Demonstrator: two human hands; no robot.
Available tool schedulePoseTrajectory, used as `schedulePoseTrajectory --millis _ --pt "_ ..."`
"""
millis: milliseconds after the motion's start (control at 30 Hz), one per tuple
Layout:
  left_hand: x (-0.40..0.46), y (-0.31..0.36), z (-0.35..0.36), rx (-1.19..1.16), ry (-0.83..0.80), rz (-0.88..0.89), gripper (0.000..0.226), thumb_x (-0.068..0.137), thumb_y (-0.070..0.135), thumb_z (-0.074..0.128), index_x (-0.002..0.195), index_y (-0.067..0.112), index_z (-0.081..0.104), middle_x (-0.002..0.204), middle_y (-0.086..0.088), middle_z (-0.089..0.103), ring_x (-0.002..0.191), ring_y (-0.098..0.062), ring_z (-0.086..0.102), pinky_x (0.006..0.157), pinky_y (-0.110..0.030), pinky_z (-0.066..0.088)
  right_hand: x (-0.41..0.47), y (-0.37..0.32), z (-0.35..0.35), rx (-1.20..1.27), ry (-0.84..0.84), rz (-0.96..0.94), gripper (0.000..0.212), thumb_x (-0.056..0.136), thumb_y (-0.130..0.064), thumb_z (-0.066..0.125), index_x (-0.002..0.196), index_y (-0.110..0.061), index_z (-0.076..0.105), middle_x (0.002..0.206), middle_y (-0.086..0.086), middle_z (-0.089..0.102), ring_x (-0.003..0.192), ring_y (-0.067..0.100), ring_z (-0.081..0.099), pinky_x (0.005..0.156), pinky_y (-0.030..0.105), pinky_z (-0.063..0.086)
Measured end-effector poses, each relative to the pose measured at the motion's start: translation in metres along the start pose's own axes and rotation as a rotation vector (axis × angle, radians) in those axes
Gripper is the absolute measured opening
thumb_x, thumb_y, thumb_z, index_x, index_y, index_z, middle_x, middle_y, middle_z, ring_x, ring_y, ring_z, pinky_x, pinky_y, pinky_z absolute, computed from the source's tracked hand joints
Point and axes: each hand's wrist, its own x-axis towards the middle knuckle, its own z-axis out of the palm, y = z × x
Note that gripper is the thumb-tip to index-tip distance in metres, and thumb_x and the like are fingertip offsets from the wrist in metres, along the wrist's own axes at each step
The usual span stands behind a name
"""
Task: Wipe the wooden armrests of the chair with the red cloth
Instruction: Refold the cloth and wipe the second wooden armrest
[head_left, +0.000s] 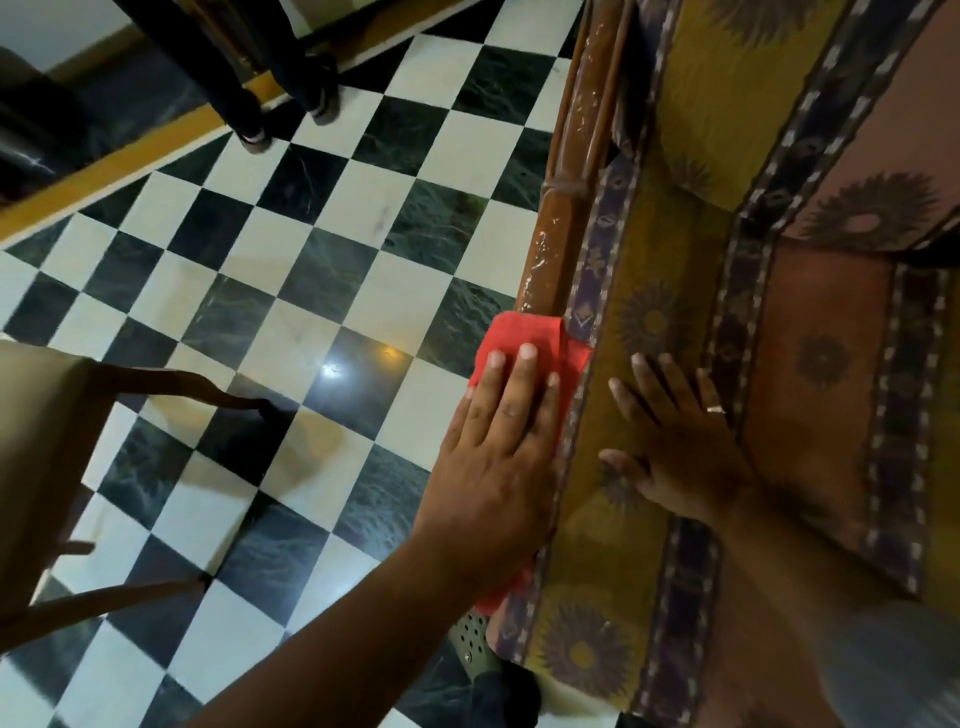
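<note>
The left hand (498, 441) lies flat with straight fingers and presses the red cloth (522, 335) onto the wooden armrest (557, 234) of the chair. The right hand (675, 447) rests released, fingers spread, on the patterned cover (670, 249) just beside it.

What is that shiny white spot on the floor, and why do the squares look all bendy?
In the head view, it is glare, probably a light reflected in the glossy checkered floor; the wide-angle lens curves the tile lines; the right hand lies in dim shadow, the left hand on the red cloth is brighter.
</note>
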Motion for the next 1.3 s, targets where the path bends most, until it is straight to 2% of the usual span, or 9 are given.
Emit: schedulePoseTrajectory --millis 133,300,500,633,767,900,1033,1167,1300 --pt "0.02 -0.006 -0.005 -0.072 -0.008 0.035 0.072 0.102 0.057 0.008 0.157 0.011 0.007 0.166 -0.013 -0.002 0.153 -0.028 -0.011 0.116 -0.047 -0.009 0.0 0.0 0.005 0.017 0.084 -0.002 0.084 0.091 -0.076 0.028 0.154 -0.022 0.024 0.166 0.012 0.016 0.153 0.037 0.013 0.117 0.062 0.013" --pt "0.056 -0.013 -0.011 -0.17 0.023 0.053 0.072 0.101 0.059 0.006 0.157 0.013 0.009 0.166 -0.013 0.002 0.154 -0.03 -0.007 0.123 -0.054 0.012 -0.001 0.001 0.004 0.035 0.1 -0.006 0.085 0.091 -0.077 0.028 0.156 -0.023 0.021 0.167 0.01 0.012 0.154 0.033 0.007 0.12 0.059 0.013" --pt "0.102 -0.015 -0.022 -0.538 0.103 -0.187 0.072 0.101 0.043 0.032 0.158 0.018 -0.004 0.168 -0.005 -0.001 0.154 -0.022 0.003 0.123 -0.048 0.021 -0.002 0.0 0.004 0.047 0.103 0.002 0.085 0.091 -0.077 0.028 0.157 -0.025 0.021 0.168 0.006 0.01 0.155 0.029 0.006 0.121 0.058 0.014" --pt "0.079 -0.011 -0.017 -0.361 0.084 -0.107 0.068 0.103 0.043 0.029 0.155 0.018 -0.009 0.166 -0.004 -0.012 0.153 -0.024 -0.015 0.125 -0.042 0.001 -0.003 0.0 0.007 0.039 0.116 0.008 0.085 0.091 -0.078 0.027 0.157 -0.025 0.02 0.168 0.005 0.008 0.155 0.029 0.004 0.121 0.059 0.015" --pt "0.069 -0.012 -0.013 -0.171 0.071 0.036 0.065 0.102 0.042 0.025 0.155 0.012 0.002 0.165 -0.009 -0.003 0.153 -0.03 -0.008 0.123 -0.055 0.015 -0.002 0.001 0.012 0.02 0.152 -0.003 0.085 0.091 -0.077 0.028 0.157 -0.024 0.019 0.168 0.006 0.007 0.155 0.03 0.004 0.121 0.059 0.014" --pt "0.086 -0.013 -0.016 -0.058 0.05 0.148 0.064 0.1 0.038 0.032 0.155 0.007 0.023 0.165 -0.014 0.017 0.153 -0.034 0.006 0.122 -0.057 0.019 -0.002 0.003 0.018 0.018 0.182 -0.01 0.085 0.092 -0.076 0.028 0.157 -0.023 0.018 0.168 0.007 0.007 0.155 0.031 0.005 0.121 0.059 0.013" --pt "0.1 -0.017 -0.021 -0.03 0.023 0.199 0.063 0.099 0.04 0.03 0.154 0.01 0.027 0.164 -0.012 0.023 0.154 -0.032 0.007 0.123 -0.055 0.015 -0.002 0.003 0.02 0.007 0.208 -0.015 0.085 0.092 -0.076 0.03 0.157 -0.023 0.02 0.168 0.007 0.008 0.154 0.031 0.006 0.121 0.059 0.013" --pt "0.113 -0.02 -0.022 -0.128 0.07 0.112 0.065 0.101 0.039 0.031 0.156 0.008 0.017 0.166 -0.012 0.013 0.154 -0.03 0.003 0.125 -0.05 0.01 0.002 0.002 0.019 0.002 0.202 -0.008 0.084 0.092 -0.076 0.026 0.157 -0.023 0.018 0.168 0.007 0.008 0.155 0.031 0.005 0.121 0.058 0.012" --pt "0.142 -0.018 -0.029 -0.399 0.067 -0.146 0.073 0.103 0.042 0.035 0.157 0.012 -0.005 0.168 -0.01 -0.005 0.154 -0.027 -0.006 0.122 -0.038 0.001 0.0 0.001 0.018 0.001 0.176 0.01 0.085 0.092 -0.077 0.022 0.157 -0.024 0.018 0.168 0.007 0.008 0.155 0.03 0.004 0.122 0.057 0.011"
